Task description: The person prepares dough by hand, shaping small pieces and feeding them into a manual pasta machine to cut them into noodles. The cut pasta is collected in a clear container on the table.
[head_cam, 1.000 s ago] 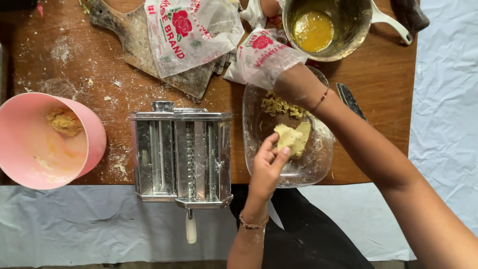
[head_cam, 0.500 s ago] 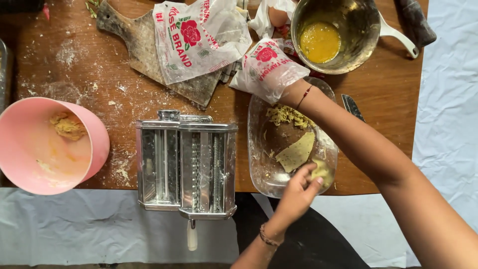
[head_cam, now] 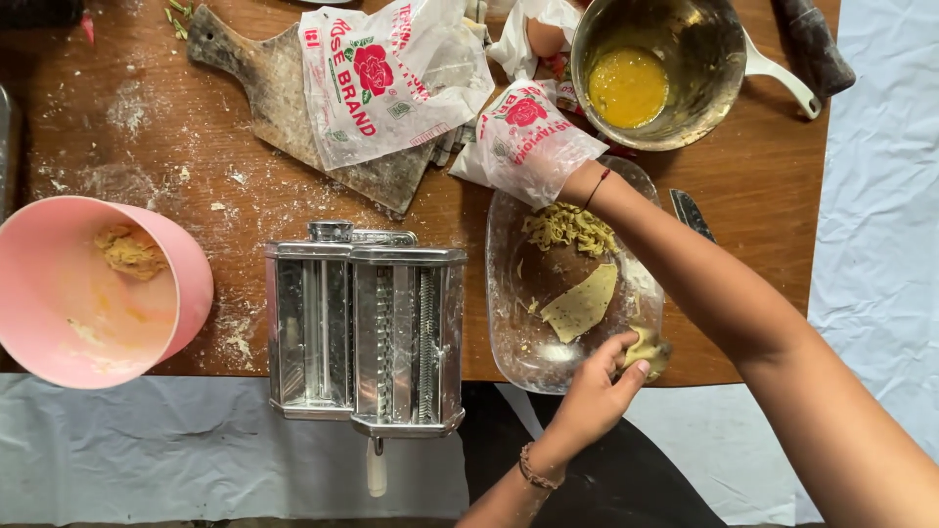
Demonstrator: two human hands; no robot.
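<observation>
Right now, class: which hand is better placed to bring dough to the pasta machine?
Probably the left hand: it already grips a dough lump at the glass dish rim, beside the pasta machine. The right hand is buried in a plastic bag, farther off.

1. The pasta machine (head_cam: 364, 332) stands at the bench's (head_cam: 753, 186) near edge, between the bowl (head_cam: 186, 293) on its left and the glass dish (head_cam: 509, 323) on its right.
2. Behind the machine lies a cutting board (head_cam: 264, 88), a plastic bag (head_cam: 391, 78) on it.
3. The pot (head_cam: 685, 108) (egg inside) sits behind the dish.
4. Noodles (head_cam: 567, 227) and a dough sheet (head_cam: 582, 303) lie in the dish.
</observation>
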